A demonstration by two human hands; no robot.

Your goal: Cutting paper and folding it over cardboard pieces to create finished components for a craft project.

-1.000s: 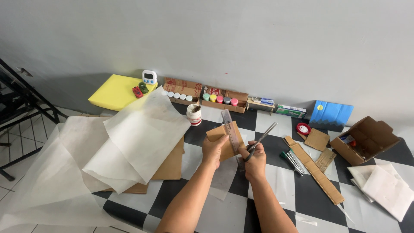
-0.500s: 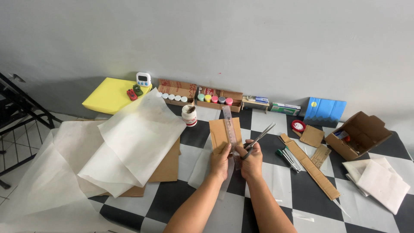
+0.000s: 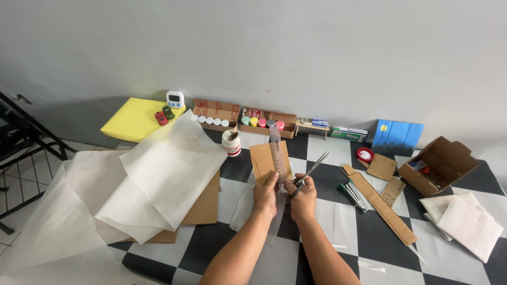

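My left hand [image 3: 265, 193] grips the near end of a clear plastic ruler [image 3: 277, 151] together with a brown cardboard piece [image 3: 266, 159] that lies behind it; the ruler points away from me. Beside it, my right hand [image 3: 303, 198] holds a pair of scissors [image 3: 310, 169] with its blades open, angled up to the right. Both hands meet over the black and white checkered floor [image 3: 327, 158]. A thin translucent sheet [image 3: 244, 200] hangs under my left hand.
Large crumpled sheets of white tracing paper [image 3: 158, 174] cover a flat cardboard [image 3: 203, 203] on the left. A glue jar [image 3: 231, 143], paint pots in cardboard trays [image 3: 264, 120], a yellow foam block [image 3: 134, 117], cardboard strips [image 3: 385, 208], an open box [image 3: 438, 164] and white sheets [image 3: 467, 221] lie around.
The view has shifted a little and my hands sit lower in it. They keep the same hold on ruler, cardboard and scissors.
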